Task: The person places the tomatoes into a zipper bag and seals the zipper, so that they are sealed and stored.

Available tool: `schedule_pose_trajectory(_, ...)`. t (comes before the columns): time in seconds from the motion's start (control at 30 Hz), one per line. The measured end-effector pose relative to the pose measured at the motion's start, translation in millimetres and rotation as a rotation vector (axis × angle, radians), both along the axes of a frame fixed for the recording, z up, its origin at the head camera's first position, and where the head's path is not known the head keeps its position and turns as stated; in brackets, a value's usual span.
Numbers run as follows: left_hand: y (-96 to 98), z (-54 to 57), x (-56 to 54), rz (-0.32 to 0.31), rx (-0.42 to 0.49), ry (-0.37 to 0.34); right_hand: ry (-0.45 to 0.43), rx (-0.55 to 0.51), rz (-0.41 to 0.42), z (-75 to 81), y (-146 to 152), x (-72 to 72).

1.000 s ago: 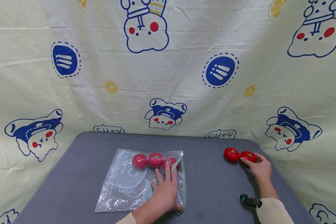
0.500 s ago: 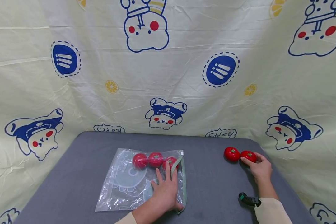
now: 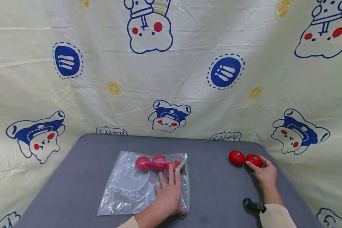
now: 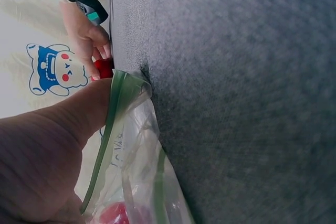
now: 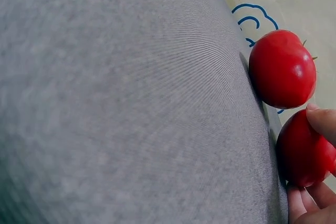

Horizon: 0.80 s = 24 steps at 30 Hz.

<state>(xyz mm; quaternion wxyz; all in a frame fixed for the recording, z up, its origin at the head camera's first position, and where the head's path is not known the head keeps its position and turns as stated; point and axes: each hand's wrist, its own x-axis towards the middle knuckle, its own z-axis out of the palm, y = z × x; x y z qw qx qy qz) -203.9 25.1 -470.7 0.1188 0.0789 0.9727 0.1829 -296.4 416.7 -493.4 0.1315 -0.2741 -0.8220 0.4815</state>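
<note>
A clear zip bag with a pale printed figure lies flat on the table. Inside it are three red tomatoes in a row along the far side. My left hand rests at the bag's mouth, fingers straight and spread, one over the nearest tomato. In the left wrist view the thumb tip is hidden behind the green zip strip. Over to the right, my right hand holds a tomato between thumb and fingers, on the table. Another tomato sits just left of it, seen up close in the right wrist view.
The grey table runs up to a pale printed curtain at the back and sides. A black device is strapped at the right wrist, by the cream sleeve.
</note>
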Motion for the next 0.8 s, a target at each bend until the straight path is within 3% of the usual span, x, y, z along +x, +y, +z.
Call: schedule_pose_trajectory(0.8,0.4,1.2,0.3,0.002,-0.012,-0.014,-0.007,-0.069,-0.022,2.3,-3.7,6.7)
